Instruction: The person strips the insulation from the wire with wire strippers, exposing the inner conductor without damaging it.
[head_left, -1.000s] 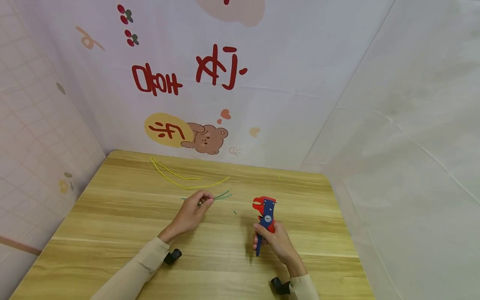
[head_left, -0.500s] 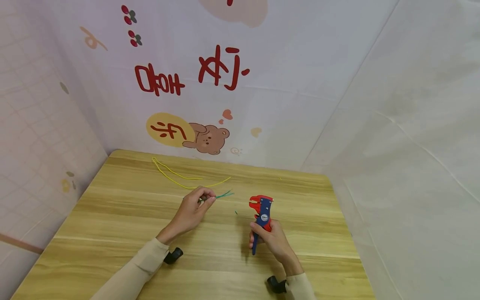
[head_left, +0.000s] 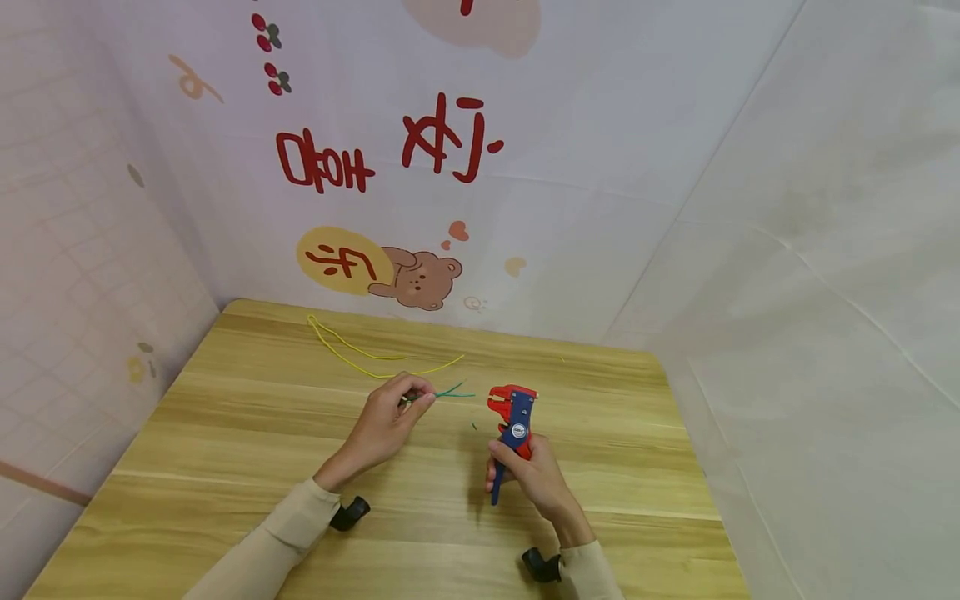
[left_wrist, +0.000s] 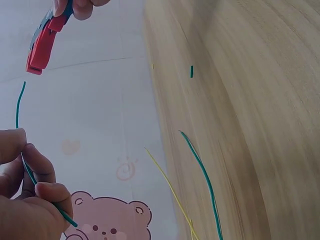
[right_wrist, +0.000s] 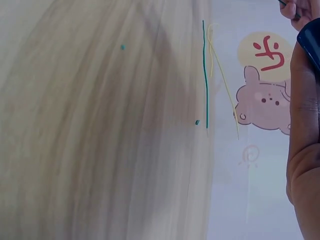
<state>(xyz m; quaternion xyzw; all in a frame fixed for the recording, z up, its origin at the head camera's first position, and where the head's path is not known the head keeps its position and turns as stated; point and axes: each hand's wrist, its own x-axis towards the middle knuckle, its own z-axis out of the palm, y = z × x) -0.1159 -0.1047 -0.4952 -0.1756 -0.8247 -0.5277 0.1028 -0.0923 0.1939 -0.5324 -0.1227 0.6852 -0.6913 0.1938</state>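
Note:
My left hand (head_left: 390, 423) pinches a short green wire (left_wrist: 18, 107), one end of which sticks out past the fingertips towards the right. A red-and-blue wire stripper (head_left: 515, 412) is gripped in my right hand (head_left: 536, 479), thumb across its handle. The tool's red head faces the wire's free end; in the left wrist view a small gap separates them. A second green wire (left_wrist: 206, 177) lies on the table behind the left hand, which partly hides it in the head view. Only the dark blue handle (right_wrist: 311, 42) of the stripper shows in the right wrist view.
A bent yellow wire (head_left: 348, 361) lies near the table's back edge. Small green offcuts (right_wrist: 197, 122) and a tiny yellow piece (head_left: 562, 359) are scattered on the wooden table (head_left: 600, 467). A printed cloth wall (head_left: 570, 250) stands directly behind.
My right hand has brought the wire stripper leftwards, nearer the green wire's end. The left hand has shifted slightly, still pinching its wire. The head view has drifted a little.

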